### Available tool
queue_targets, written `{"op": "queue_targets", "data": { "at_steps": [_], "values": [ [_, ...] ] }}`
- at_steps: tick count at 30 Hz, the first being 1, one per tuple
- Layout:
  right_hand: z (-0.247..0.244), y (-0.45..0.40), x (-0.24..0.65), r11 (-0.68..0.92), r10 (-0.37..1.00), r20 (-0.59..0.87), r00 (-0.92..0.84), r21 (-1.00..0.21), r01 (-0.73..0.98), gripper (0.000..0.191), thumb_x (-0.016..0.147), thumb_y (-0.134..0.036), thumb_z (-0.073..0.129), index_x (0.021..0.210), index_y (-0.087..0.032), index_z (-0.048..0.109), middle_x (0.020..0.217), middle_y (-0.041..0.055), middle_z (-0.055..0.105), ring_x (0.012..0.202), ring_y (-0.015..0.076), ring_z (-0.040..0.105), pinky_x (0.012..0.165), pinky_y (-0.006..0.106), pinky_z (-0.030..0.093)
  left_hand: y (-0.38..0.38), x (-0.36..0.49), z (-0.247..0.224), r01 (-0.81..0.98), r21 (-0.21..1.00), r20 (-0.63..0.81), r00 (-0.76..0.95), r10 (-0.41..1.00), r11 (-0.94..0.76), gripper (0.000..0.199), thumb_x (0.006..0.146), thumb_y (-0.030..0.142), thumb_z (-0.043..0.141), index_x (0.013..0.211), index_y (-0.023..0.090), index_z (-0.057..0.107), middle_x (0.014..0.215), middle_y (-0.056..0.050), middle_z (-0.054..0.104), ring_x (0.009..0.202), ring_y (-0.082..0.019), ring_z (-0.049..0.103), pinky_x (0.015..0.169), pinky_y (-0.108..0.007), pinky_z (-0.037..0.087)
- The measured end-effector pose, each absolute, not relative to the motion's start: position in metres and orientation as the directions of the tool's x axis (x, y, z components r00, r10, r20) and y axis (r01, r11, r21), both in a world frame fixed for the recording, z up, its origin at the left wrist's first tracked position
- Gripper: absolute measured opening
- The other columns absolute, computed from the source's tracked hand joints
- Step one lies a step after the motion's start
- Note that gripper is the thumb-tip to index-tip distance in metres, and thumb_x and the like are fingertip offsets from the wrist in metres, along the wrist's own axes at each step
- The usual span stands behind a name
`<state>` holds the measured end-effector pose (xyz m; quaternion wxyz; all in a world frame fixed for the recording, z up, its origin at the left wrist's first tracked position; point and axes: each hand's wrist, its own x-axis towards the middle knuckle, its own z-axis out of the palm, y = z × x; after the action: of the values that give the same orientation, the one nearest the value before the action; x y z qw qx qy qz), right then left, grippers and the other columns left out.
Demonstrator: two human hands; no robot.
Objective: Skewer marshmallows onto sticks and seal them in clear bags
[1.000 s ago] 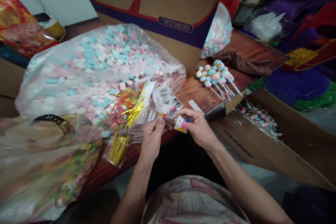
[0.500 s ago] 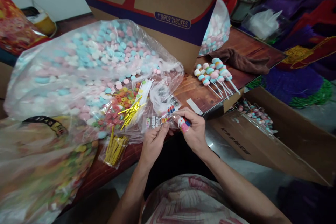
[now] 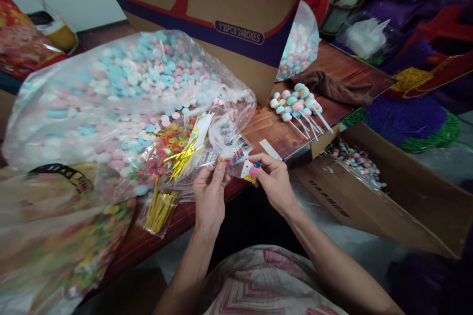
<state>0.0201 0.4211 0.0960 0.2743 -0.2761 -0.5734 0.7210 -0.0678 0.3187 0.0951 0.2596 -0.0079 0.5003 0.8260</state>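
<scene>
Over the table's front edge, my left hand [image 3: 210, 192] pinches a clear printed plastic bag [image 3: 207, 159] between thumb and fingers. My right hand [image 3: 276, 182] is closed on a small printed card [image 3: 250, 170] with white, pink, blue and yellow on it. Clear film spans the gap between the hands; whether the card is joined to the bag I cannot tell. Just left of my left hand lie gold twist ties [image 3: 184, 158], white sticks [image 3: 201, 127] and ring-shaped gummy candies [image 3: 175, 142]. More twist ties sit in a small clear packet [image 3: 159, 212].
A big clear bag of pastel candies [image 3: 121, 78] covers the left of the table, before a large carton [image 3: 207, 5]. Candy skewers [image 3: 297, 103] lie at right beside a brown cloth [image 3: 332, 86]. An open box [image 3: 343, 206] of finished-looking skewers stands below the table's right edge.
My hands have drawn slightly apart. The printed card, earlier folded near my right fingers, now faces up flat, with film stretched between the hands. The view has shifted slightly.
</scene>
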Motion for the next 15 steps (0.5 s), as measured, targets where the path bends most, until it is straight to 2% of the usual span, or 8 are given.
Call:
{"op": "queue_targets", "data": {
  "at_steps": [2, 4, 9, 15],
  "values": [
    [0.0933, 0.4201, 0.0215, -0.274, 0.689, -0.149, -0.709, -0.959, -0.065, 0.012, 0.075, -0.029, 0.069, 0.079, -0.017, 0.071, 0.056, -0.0036, 0.056, 0.045, 0.0098, 0.045, 0.042, 0.020, 0.037, 0.3196, -0.0684, 0.0952, -0.443, 0.817, -0.282, -0.866, 0.413, -0.370, 0.022, 0.066, 0.029, 0.088, 0.077, 0.017, 0.072, 0.076, 0.001, 0.068, 0.063, -0.006, 0.056, 0.062, -0.019, 0.046],
    [0.0922, 0.4201, 0.0219, -0.308, 0.677, -0.169, -0.716, -0.949, -0.068, 0.013, 0.074, -0.030, 0.072, 0.074, -0.017, 0.069, 0.054, -0.0040, 0.054, 0.044, 0.0093, 0.044, 0.042, 0.020, 0.036, 0.3201, -0.0676, 0.0953, -0.461, 0.812, -0.290, -0.851, 0.437, -0.359, 0.023, 0.066, 0.029, 0.087, 0.078, 0.017, 0.072, 0.079, 0.000, 0.069, 0.067, -0.008, 0.059, 0.064, -0.020, 0.048],
    [0.0918, 0.4241, 0.0209, -0.283, 0.689, -0.145, -0.710, -0.956, -0.079, 0.009, 0.071, -0.026, 0.070, 0.071, -0.017, 0.069, 0.056, -0.0036, 0.055, 0.046, 0.0088, 0.044, 0.042, 0.019, 0.036, 0.3210, -0.0651, 0.0947, -0.508, 0.790, -0.318, -0.819, 0.478, -0.344, 0.022, 0.067, 0.029, 0.087, 0.072, 0.017, 0.070, 0.079, 0.000, 0.069, 0.072, -0.009, 0.062, 0.067, -0.021, 0.050],
    [0.0914, 0.4250, 0.0205, -0.281, 0.631, -0.117, -0.767, -0.956, -0.086, 0.008, 0.072, -0.024, 0.069, 0.074, -0.017, 0.072, 0.064, -0.0017, 0.060, 0.051, 0.0096, 0.046, 0.045, 0.019, 0.036, 0.3244, -0.0662, 0.0934, -0.490, 0.795, -0.332, -0.844, 0.420, -0.357, 0.026, 0.060, 0.027, 0.091, 0.074, 0.015, 0.072, 0.075, 0.000, 0.070, 0.067, -0.008, 0.060, 0.061, -0.019, 0.045]
  ]
}}
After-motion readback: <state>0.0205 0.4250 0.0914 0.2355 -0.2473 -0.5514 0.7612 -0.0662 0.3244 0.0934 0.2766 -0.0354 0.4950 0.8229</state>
